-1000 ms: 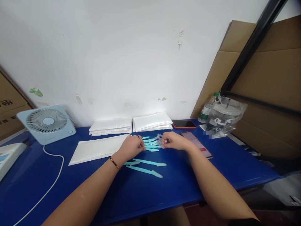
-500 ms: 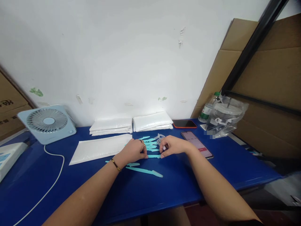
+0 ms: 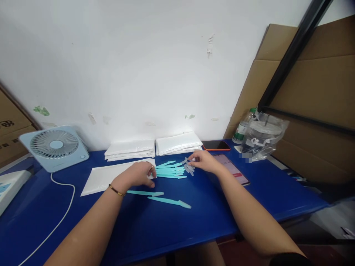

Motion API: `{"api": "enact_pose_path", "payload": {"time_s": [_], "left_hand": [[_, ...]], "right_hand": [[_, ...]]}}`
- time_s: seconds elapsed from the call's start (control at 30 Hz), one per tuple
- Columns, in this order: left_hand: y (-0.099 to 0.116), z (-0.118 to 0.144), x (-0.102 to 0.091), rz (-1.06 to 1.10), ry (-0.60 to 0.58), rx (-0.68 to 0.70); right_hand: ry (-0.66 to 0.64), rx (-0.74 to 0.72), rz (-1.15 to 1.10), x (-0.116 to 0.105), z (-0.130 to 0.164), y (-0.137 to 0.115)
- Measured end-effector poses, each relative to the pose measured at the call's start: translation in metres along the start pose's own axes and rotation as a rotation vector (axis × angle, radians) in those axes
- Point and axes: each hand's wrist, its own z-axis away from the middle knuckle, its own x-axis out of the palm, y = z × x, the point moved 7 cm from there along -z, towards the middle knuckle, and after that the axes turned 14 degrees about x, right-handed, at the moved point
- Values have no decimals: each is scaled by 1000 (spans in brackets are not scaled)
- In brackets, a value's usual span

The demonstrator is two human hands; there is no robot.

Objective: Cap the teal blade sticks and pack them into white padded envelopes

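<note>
Several turquoise eyebrow razors (image 3: pixel 169 171) lie side by side on the blue table. Their handles run toward my left hand (image 3: pixel 142 174), which hovers by the handle ends with thumb and fingers apart and nothing visible between them. My right hand (image 3: pixel 199 159) pinches a clear razor cap (image 3: pixel 186 160) at the top of a small heap of clear caps (image 3: pixel 189 169), just right of the blades. Nearer me lie two more razors, one razor (image 3: pixel 146 193) partly behind my left wrist and another razor (image 3: pixel 169 201) in front of it.
A white padded envelope (image 3: pixel 100 179) lies under my left hand. Two stacks of white envelopes (image 3: pixel 130 148) stand against the wall. On the left is a blue fan (image 3: pixel 57 146) with its cord. Two phones (image 3: pixel 216 145), a bottle (image 3: pixel 242 131) and a bagged cup (image 3: pixel 263 136) are on the right.
The razor that was between both hands is no longer there. My left hand has moved left to the handle ends, and my right hand has shifted up to the caps and pinches one.
</note>
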Motion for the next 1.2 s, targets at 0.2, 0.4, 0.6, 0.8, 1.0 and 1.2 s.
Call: {"api": "enact_pose_path", "payload": {"time_s": [0.2, 0.4, 0.6, 0.8, 1.0, 1.2], "left_hand": [[2, 20, 11, 65, -198, -71], [36, -2, -8, 105, 139, 132], [53, -20, -2, 212, 303, 212], [41, -35, 8, 363, 297, 194], [22, -31, 13, 411, 256, 154], [28, -23, 1, 140, 317, 160]], "right_hand": [[-87, -64, -26, 14, 10, -26], [-223, -78, -167, 45, 21, -58], [-276, 66, -420, 49, 12, -42], [-317, 113, -540, 45, 4, -27], [-305, 125, -622, 35, 0, -12], [-83, 164, -430, 20, -12, 18]]}}
